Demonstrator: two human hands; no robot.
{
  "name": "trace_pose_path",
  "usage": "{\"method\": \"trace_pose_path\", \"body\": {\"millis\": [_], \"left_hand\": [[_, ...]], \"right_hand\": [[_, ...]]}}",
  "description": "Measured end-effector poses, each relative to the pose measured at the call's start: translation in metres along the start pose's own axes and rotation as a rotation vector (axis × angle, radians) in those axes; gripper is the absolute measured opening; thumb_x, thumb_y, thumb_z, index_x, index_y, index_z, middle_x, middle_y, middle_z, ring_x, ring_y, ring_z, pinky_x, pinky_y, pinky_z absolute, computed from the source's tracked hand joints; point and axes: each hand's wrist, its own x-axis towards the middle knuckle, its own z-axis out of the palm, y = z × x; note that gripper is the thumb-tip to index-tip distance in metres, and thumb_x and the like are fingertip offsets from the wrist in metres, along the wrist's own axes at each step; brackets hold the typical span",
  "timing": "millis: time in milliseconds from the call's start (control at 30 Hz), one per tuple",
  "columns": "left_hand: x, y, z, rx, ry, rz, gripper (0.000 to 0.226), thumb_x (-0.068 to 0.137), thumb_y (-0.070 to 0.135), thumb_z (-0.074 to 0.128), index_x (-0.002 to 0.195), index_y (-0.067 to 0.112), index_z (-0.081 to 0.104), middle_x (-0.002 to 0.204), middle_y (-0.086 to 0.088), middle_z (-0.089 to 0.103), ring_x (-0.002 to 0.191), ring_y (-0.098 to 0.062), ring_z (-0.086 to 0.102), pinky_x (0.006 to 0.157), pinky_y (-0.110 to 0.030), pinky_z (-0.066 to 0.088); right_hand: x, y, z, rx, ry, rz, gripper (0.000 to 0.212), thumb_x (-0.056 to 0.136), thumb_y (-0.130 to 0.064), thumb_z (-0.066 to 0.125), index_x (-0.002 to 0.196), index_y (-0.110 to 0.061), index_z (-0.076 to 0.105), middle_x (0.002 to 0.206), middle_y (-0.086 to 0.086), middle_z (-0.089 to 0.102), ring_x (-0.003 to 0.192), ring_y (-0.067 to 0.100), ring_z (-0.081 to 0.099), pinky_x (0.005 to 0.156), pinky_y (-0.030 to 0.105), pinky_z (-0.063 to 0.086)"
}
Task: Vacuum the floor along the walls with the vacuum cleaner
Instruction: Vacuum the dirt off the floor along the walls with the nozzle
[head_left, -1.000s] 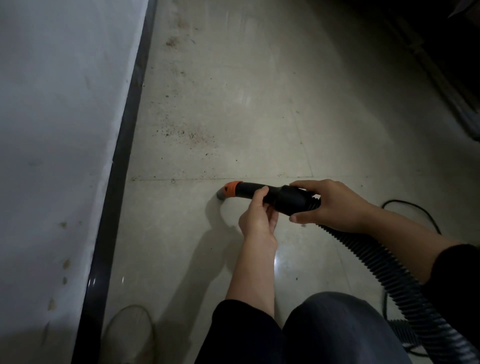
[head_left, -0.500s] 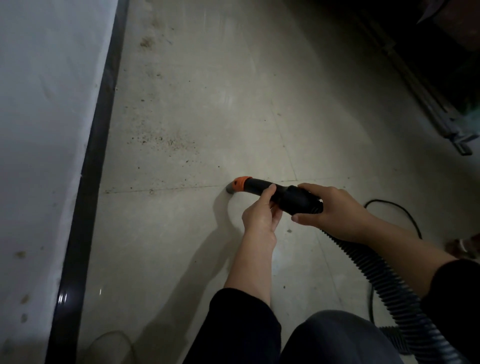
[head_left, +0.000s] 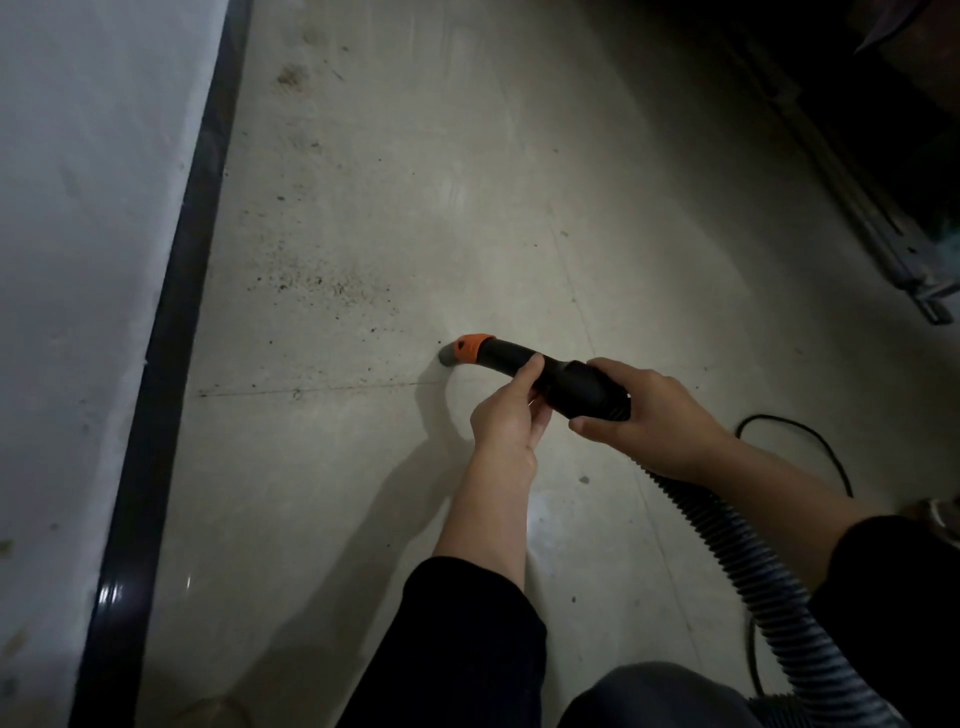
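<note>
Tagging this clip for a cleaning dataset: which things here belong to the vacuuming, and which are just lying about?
Job in hand: vacuum nozzle, held by the left hand and the right hand; ribbed hose; dirt specks; dark skirting.
Lying about: metal rail, far right; black cable, possibly the vacuum's own, cannot tell.

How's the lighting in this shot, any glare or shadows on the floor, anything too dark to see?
Head view: dim overall; the left hand and vacuum nozzle throw a soft shadow leftward across the floor. Head view again: a small glare patch beside the left forearm, a glint on the baseboard, and the top right corner nearly black.
</note>
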Motion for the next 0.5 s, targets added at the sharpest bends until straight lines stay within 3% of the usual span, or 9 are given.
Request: {"method": "trace_pose_path", "body": {"millis": [200,500], "left_hand": [[0.01,0.012,0.001,0.01,-0.007,0.003,0.022,0.085,0.016,0.075,0.101,0.006,0.064,0.102,-0.011,0.072,0.088,-0.013,0.068,0.069,-0.021,0.057],[0.005,0.019,0.0,-0.055,0.008,0.003,0.024,0.082,0.014,0.077,0.102,0.005,0.066,0.095,-0.01,0.074,0.085,-0.014,0.071,0.069,-0.023,0.059]], "right_hand": [[0.013,-0.006,0.001,-0.001,0.008,-0.007,0.032,0.085,-0.032,0.071,0.114,-0.026,0.057,0.085,-0.002,0.065,0.072,0.014,0.061,0.065,0.03,0.049],[0.023,-0.013,-0.014,0.0,-0.068,-0.031,0.033,0.083,-0.031,0.073,0.113,-0.029,0.06,0.093,-0.001,0.069,0.082,0.014,0.063,0.074,0.033,0.051]]}}
